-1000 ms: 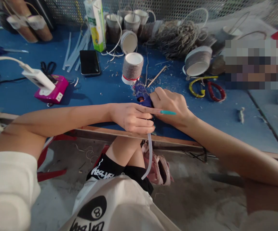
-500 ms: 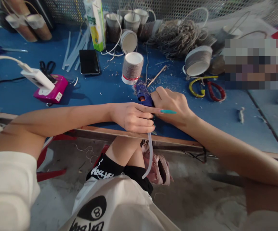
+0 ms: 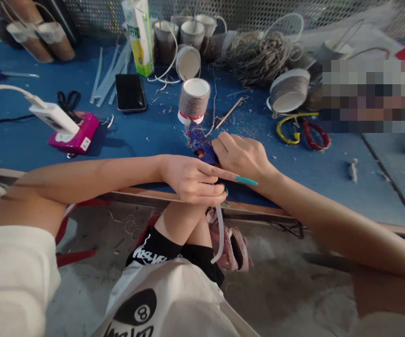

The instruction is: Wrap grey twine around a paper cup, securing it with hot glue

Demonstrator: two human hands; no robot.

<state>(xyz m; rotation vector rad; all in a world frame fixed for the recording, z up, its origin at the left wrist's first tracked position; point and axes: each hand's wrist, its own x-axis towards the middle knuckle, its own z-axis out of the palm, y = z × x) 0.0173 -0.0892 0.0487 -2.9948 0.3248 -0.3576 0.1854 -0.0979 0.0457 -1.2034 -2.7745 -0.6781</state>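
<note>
A blue hot glue gun (image 3: 202, 144) is gripped in my right hand (image 3: 241, 153), with its nozzle end close to the red-banded base of a cord-wrapped cup (image 3: 194, 99). Whether the nozzle touches the cup I cannot tell. My left hand (image 3: 195, 180) is closed at the rear of the gun, its index finger stretched out. From below its curled fingers hangs a long, translucent glue stick (image 3: 220, 229), bending down past the table edge. The cup stands upright on the blue table (image 3: 135, 135); my fingers hide the back of the gun.
A wooden stick (image 3: 229, 113) and yellow-and-red-handled cutters (image 3: 302, 131) lie to the right. Leftward are a phone (image 3: 130, 92), glue sticks (image 3: 109, 79) and a pink power adapter (image 3: 74, 133). Behind stand a drink carton (image 3: 139, 40), more cups (image 3: 192, 33) and tangled cord (image 3: 263, 58).
The glue gun and my right hand have shifted slightly left and toward me. My left hand has come a little lower, and the glue stick's hanging end has moved slightly down and right.
</note>
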